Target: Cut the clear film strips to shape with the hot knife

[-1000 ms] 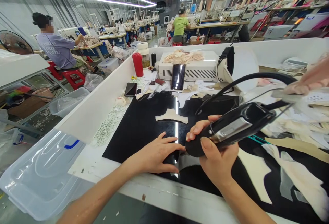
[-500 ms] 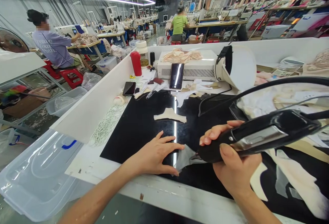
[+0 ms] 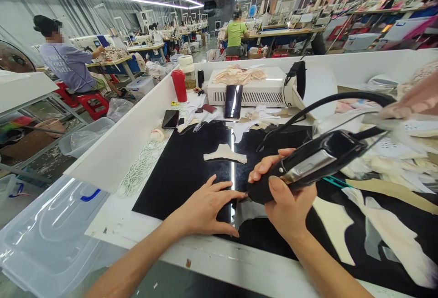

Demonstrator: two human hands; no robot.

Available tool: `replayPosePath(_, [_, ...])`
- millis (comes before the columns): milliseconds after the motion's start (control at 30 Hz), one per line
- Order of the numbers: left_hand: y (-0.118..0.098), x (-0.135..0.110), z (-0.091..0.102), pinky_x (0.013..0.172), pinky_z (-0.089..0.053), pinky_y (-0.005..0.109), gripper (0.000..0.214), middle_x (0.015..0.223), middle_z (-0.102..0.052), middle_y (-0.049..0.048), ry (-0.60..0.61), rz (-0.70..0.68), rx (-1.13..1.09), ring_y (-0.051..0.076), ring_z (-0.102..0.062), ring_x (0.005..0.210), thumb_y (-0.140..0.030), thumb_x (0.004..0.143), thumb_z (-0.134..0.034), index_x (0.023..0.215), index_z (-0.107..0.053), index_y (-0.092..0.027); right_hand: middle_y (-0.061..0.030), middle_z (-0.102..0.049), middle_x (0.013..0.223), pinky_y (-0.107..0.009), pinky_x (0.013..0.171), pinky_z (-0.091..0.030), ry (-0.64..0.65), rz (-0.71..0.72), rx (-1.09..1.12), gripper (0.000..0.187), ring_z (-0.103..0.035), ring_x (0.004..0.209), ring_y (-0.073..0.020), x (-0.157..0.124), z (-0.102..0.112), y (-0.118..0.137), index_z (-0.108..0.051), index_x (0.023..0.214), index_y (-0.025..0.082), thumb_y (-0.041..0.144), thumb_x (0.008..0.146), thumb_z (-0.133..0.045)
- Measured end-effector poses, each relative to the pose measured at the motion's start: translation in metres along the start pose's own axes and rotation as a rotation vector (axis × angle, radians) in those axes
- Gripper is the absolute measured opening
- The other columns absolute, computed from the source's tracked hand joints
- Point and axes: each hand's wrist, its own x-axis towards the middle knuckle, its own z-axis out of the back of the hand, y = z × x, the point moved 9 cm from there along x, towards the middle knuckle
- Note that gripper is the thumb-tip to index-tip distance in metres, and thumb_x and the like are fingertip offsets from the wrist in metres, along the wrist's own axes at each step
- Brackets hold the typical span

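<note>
My right hand is wrapped round a black corded hand tool with a metal plate on its side; its black tip rests on a thin pale fabric piece on the black work mat. My left hand lies flat with fingers spread, pressing down on the mat and the fabric's left edge, fingertips almost touching the tool's tip. A cream cut fabric piece lies farther back on the mat.
Cream and white fabric offcuts cover the mat's right side. Behind stand a white machine box, phones, a red bottle and a white lamp head. Another person's hand reaches in at right. A clear plastic lid sits lower left.
My right hand brought the tool back left, its tip again at my left fingertips over the fabric piece. Another person's hand came into view at the right edge.
</note>
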Motion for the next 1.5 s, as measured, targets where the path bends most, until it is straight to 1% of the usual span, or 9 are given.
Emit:
replayPosePath(167, [0.001, 0.001, -0.001, 0.128, -0.011, 0.061, 0.077, 0.148, -0.059, 0.0087, -0.010, -0.001, 0.004, 0.032, -0.040, 0.149, -0.058, 0.085, -0.076, 0.149, -0.047, -0.027, 0.0035, -0.062, 0.086, -0.036, 0.069, -0.054, -0.005, -0.001, -0.011, 0.041, -0.062, 0.070, -0.0156, -0.002, 0.001, -0.005, -0.055, 0.120, 0.030, 0.032, 0.086, -0.079])
replayPosePath(467, [0.001, 0.001, -0.002, 0.127, -0.011, 0.062, 0.078, 0.150, -0.058, 0.0098, -0.016, -0.005, 0.013, 0.034, -0.040, 0.150, -0.057, 0.083, -0.078, 0.148, -0.047, -0.027, 0.0032, -0.063, 0.085, -0.036, 0.068, -0.054, 0.011, 0.024, -0.036, 0.037, -0.063, 0.069, -0.0159, -0.002, -0.001, -0.002, -0.055, 0.120, 0.029, 0.025, 0.089, -0.074])
replayPosePath(600, [0.001, 0.001, -0.001, 0.127, -0.012, 0.062, 0.078, 0.149, -0.059, 0.0096, -0.013, -0.005, 0.020, 0.034, -0.041, 0.149, -0.056, 0.082, -0.078, 0.148, -0.047, -0.028, 0.0031, -0.062, 0.085, -0.035, 0.066, -0.055, -0.002, 0.006, -0.031, 0.036, -0.063, 0.068, -0.0156, -0.005, -0.002, 0.001, -0.056, 0.118, 0.029, 0.029, 0.088, -0.076])
replayPosePath(767, [0.001, 0.000, -0.002, 0.127, -0.012, 0.061, 0.080, 0.149, -0.059, 0.0099, -0.019, -0.004, 0.029, 0.033, -0.041, 0.149, -0.057, 0.082, -0.078, 0.149, -0.046, -0.028, 0.0025, -0.063, 0.086, -0.034, 0.065, -0.056, 0.042, -0.018, 0.029, 0.038, -0.063, 0.070, -0.0155, -0.014, -0.005, 0.002, -0.057, 0.119, 0.029, 0.031, 0.087, -0.077])
replayPosePath(967, [0.003, 0.001, -0.003, 0.127, -0.011, 0.061, 0.082, 0.148, -0.060, 0.0105, -0.016, 0.000, 0.035, 0.033, -0.041, 0.149, -0.057, 0.081, -0.079, 0.150, -0.045, -0.028, 0.0029, -0.061, 0.083, -0.035, 0.064, -0.057, 0.011, -0.036, -0.020, 0.035, -0.063, 0.068, -0.0159, -0.016, -0.004, 0.002, -0.056, 0.117, 0.030, 0.033, 0.088, -0.076])
replayPosePath(1100, [0.002, 0.001, -0.003, 0.128, -0.010, 0.061, 0.083, 0.149, -0.059, 0.0091, -0.014, -0.007, 0.026, 0.033, -0.041, 0.150, -0.057, 0.081, -0.079, 0.151, -0.044, -0.029, 0.0025, -0.061, 0.083, -0.035, 0.066, -0.056, 0.046, -0.028, 0.013, 0.037, -0.062, 0.068, -0.0159, -0.021, -0.009, 0.006, -0.057, 0.118, 0.029, 0.035, 0.088, -0.077])
replayPosePath(1267, [0.001, 0.001, -0.004, 0.129, -0.009, 0.059, 0.077, 0.146, -0.061, 0.0059, -0.018, -0.009, 0.019, 0.031, -0.041, 0.149, -0.056, 0.082, -0.079, 0.147, -0.048, -0.029, 0.0015, -0.062, 0.086, -0.036, 0.069, -0.057, 0.110, -0.020, 0.046, 0.037, -0.063, 0.071, -0.0161, -0.032, -0.014, 0.006, -0.057, 0.122, 0.030, 0.032, 0.090, -0.075])
replayPosePath(1400, [0.002, 0.001, -0.004, 0.128, -0.009, 0.060, 0.076, 0.144, -0.063, 0.0051, -0.021, -0.009, 0.014, 0.032, -0.041, 0.149, -0.056, 0.082, -0.078, 0.146, -0.049, -0.030, 0.0008, -0.063, 0.087, -0.037, 0.072, -0.056, 0.124, -0.045, 0.044, 0.035, -0.064, 0.073, -0.0170, -0.035, -0.015, 0.003, -0.056, 0.123, 0.030, 0.026, 0.092, -0.071])
replayPosePath(1500, [0.002, 0.002, -0.004, 0.128, -0.009, 0.060, 0.076, 0.145, -0.062, 0.0044, -0.020, -0.009, 0.007, 0.031, -0.041, 0.149, -0.057, 0.081, -0.079, 0.146, -0.049, -0.030, 0.0010, -0.063, 0.086, -0.036, 0.070, -0.056, 0.123, -0.038, 0.034, 0.034, -0.063, 0.071, -0.0167, -0.034, -0.015, 0.004, -0.056, 0.123, 0.030, 0.026, 0.092, -0.071])
